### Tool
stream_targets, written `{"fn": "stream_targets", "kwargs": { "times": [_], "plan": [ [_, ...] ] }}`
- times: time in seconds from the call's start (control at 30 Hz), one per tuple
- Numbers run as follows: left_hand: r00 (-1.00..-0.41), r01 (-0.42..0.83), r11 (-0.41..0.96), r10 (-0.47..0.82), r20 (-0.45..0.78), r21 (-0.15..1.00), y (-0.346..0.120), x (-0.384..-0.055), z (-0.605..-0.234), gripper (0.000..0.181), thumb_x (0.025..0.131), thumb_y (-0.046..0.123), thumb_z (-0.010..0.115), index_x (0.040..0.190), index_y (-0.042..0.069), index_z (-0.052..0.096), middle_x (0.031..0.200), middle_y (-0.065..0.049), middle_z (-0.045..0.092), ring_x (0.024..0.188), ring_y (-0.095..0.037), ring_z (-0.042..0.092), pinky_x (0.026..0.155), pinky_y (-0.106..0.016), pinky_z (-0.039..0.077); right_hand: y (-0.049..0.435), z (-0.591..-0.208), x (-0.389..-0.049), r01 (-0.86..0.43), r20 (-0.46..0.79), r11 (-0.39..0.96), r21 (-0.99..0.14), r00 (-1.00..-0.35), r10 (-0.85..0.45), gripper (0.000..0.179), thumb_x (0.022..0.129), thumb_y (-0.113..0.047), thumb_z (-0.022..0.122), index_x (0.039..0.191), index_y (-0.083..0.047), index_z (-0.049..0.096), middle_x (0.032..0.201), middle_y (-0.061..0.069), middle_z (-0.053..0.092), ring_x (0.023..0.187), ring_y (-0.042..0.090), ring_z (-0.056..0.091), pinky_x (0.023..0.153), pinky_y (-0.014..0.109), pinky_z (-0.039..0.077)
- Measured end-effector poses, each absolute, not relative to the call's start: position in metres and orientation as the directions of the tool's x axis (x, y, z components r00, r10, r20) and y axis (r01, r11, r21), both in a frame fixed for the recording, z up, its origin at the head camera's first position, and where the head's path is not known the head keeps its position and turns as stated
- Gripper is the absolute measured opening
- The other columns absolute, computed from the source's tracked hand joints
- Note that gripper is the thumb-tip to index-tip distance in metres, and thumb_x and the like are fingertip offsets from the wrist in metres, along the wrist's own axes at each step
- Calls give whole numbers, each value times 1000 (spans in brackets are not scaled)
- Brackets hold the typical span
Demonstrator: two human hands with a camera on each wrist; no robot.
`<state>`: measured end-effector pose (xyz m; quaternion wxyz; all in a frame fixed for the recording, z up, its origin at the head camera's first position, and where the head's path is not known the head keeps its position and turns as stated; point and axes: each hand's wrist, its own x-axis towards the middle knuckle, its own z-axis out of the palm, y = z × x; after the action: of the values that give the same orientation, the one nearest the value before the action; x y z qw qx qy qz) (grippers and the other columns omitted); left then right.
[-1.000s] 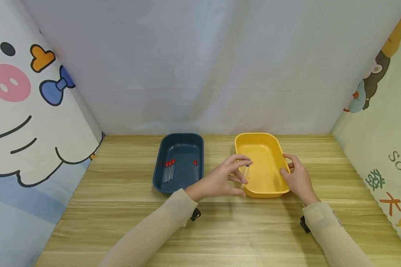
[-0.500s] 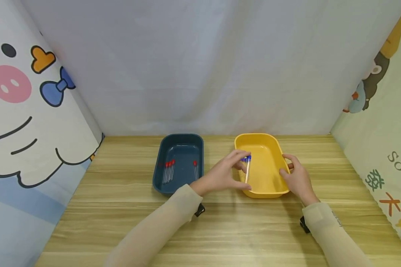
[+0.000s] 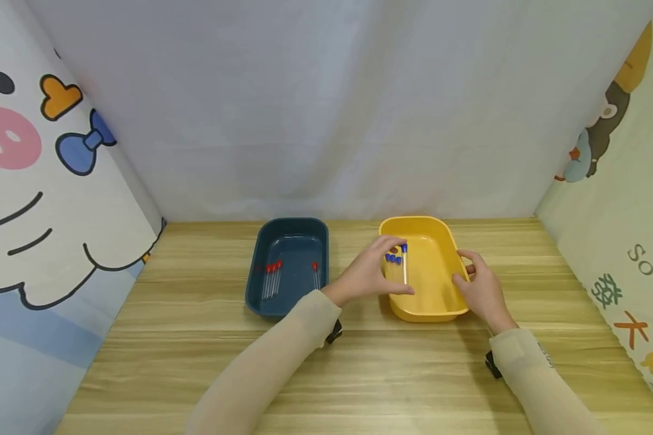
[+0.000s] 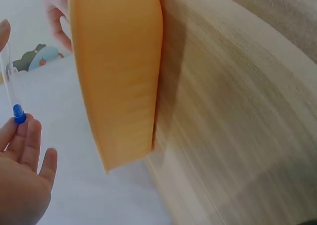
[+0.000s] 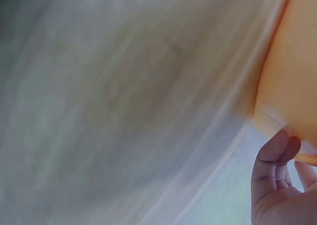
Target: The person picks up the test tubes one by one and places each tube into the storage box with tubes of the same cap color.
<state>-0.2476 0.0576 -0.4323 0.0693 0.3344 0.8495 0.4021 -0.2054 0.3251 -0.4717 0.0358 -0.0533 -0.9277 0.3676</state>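
Over the left part of the yellow tray (image 3: pixel 430 302), my left hand (image 3: pixel 366 272) pinches a clear blue-capped tube (image 3: pixel 405 269) by its two ends, thumb at the near end and fingers at the cap. The left wrist view shows the tube's blue cap (image 4: pixel 19 114) at the fingertips. Several other tubes with blue caps (image 3: pixel 393 259) lie in the tray, partly hidden behind the left hand. My right hand (image 3: pixel 485 293) grips the tray's right rim, thumb on the inner side and fingers outside. In the right wrist view its fingers (image 5: pixel 272 155) touch the tray wall.
A dark blue tray (image 3: pixel 287 305) stands left of the yellow one and holds several red-capped tubes (image 3: pixel 272 278), one (image 3: pixel 315 275) apart at its right. My left forearm (image 3: pixel 272 356) passes in front of it. A pale curtain (image 3: pixel 326 121) hangs behind the wooden table (image 3: pixel 196 338).
My left hand has moved slightly away from me over the yellow tray, bringing the tube along. The other blue caps have come into view. My right hand has stayed on the rim.
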Motion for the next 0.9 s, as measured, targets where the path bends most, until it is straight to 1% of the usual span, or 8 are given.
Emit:
{"fn": "stream_targets", "kwargs": {
  "times": [0.13, 0.3, 0.5, 0.7, 0.83, 0.9],
  "plan": [
    [-767, 533, 482, 622, 158, 695, 62, -256, -434, 94, 77, 41, 92, 153, 9, 45, 151, -6, 51, 136, -27, 51, 121, -42, 41, 325, -471, -206, 73, 26, 721, -689, -992, 125, 55, 102, -11, 56, 154, -5, 42, 116, 27, 59, 78, 23, 57, 60, 25, 49],
    [-774, 545, 526, 616, 149, 653, 69, -265, -442, 94, 77, 45, 91, 153, 12, 47, 153, -4, 52, 141, -23, 47, 126, -45, 33, 326, -470, -206, 71, 35, 723, -687, -991, 131, 54, 101, -11, 57, 154, -5, 43, 115, 27, 59, 75, 22, 57, 58, 24, 49],
    [-778, 549, 556, 613, 139, 624, 78, -276, -454, 92, 78, 46, 90, 152, 11, 49, 152, -3, 54, 145, -24, 43, 132, -47, 18, 327, -470, -206, 63, 51, 724, -687, -990, 134, 54, 101, -11, 57, 153, -4, 44, 113, 27, 59, 77, 23, 59, 59, 23, 50],
    [-777, 564, 590, 617, 128, 578, 81, -282, -458, 92, 76, 50, 90, 150, 11, 51, 151, -3, 56, 145, -24, 42, 133, -46, 14, 326, -470, -205, 53, 55, 729, -683, -991, 123, 54, 101, -10, 57, 152, -4, 44, 112, 27, 60, 77, 23, 59, 58, 23, 49],
    [-781, 562, 626, 616, 99, 540, 83, -286, -459, 91, 77, 51, 89, 150, 13, 51, 154, -2, 54, 148, -25, 39, 133, -48, 9, 324, -470, -204, 57, 44, 727, -684, -992, 120, 54, 101, -10, 58, 153, -4, 44, 113, 28, 60, 78, 24, 60, 59, 23, 50],
    [-783, 563, 650, 617, 78, 511, 85, -288, -459, 91, 77, 53, 88, 151, 15, 51, 154, -1, 53, 148, -24, 39, 133, -49, 9, 323, -470, -203, 60, 43, 729, -682, -992, 121, 54, 101, -10, 58, 153, -4, 44, 114, 28, 60, 79, 24, 60, 59, 24, 50]
  ]
}}
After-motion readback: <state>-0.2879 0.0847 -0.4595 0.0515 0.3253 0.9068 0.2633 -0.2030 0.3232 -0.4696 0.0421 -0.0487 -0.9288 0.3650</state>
